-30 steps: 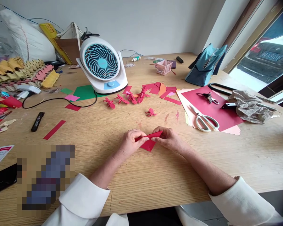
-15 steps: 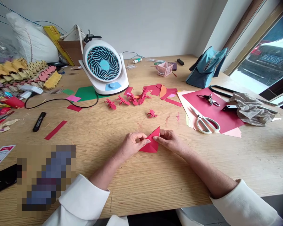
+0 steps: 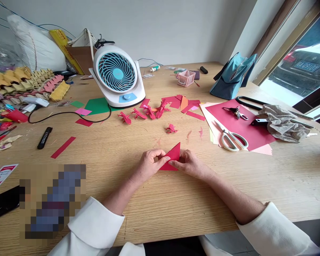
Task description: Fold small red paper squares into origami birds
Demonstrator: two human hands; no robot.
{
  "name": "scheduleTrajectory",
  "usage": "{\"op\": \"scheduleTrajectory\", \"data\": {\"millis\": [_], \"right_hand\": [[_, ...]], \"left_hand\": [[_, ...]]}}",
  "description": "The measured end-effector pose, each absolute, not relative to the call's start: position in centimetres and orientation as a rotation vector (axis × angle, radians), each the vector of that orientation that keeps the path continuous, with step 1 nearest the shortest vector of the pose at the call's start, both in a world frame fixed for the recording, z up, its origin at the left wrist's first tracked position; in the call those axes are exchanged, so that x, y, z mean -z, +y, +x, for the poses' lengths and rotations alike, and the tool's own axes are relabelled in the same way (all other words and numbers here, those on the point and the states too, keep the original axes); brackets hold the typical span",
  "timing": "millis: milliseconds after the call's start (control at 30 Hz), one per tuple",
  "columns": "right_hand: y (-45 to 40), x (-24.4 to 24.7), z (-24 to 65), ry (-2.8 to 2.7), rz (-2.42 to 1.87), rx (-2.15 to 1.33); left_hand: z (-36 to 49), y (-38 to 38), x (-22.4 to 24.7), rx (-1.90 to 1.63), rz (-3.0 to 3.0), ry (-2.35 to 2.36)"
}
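Observation:
A folded red paper (image 3: 173, 155), shaped like a triangle with its tip pointing up, is held above the table between both hands. My left hand (image 3: 152, 163) pinches its left side, thumb in front. On the right side my right hand (image 3: 189, 163) grips it, with the thumb across the front near the lower part and the other fingers partly behind. Just beyond the hands lies a small folded red paper figure (image 3: 171, 128). Several similar figures (image 3: 150, 112) form a row in front of the fan.
A white and blue fan (image 3: 117, 73) stands at the back. Scissors (image 3: 233, 139) lie on paper sheets (image 3: 256, 133) at right, near keys and a crumpled cloth (image 3: 285, 122). At left are a black marker (image 3: 44, 138) and a red strip (image 3: 63, 147).
The paper's lower edge looks flatter and its face smoother. My right thumb has moved a little left and down across it, and the right fingers sit slightly lower.

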State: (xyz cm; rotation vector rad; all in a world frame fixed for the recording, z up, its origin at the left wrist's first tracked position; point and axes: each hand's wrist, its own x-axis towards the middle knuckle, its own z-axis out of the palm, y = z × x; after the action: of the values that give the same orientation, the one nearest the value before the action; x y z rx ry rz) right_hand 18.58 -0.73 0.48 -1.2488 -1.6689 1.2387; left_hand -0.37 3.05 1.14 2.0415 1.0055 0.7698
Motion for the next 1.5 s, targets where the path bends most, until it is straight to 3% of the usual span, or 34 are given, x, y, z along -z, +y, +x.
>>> {"op": "scheduleTrajectory", "data": {"millis": [1500], "right_hand": [[-0.64,-0.63,18.75,-1.534,-1.265,-1.259]], "left_hand": [[-0.38,2.85,-0.94,-0.647,2.058,0.95]]}}
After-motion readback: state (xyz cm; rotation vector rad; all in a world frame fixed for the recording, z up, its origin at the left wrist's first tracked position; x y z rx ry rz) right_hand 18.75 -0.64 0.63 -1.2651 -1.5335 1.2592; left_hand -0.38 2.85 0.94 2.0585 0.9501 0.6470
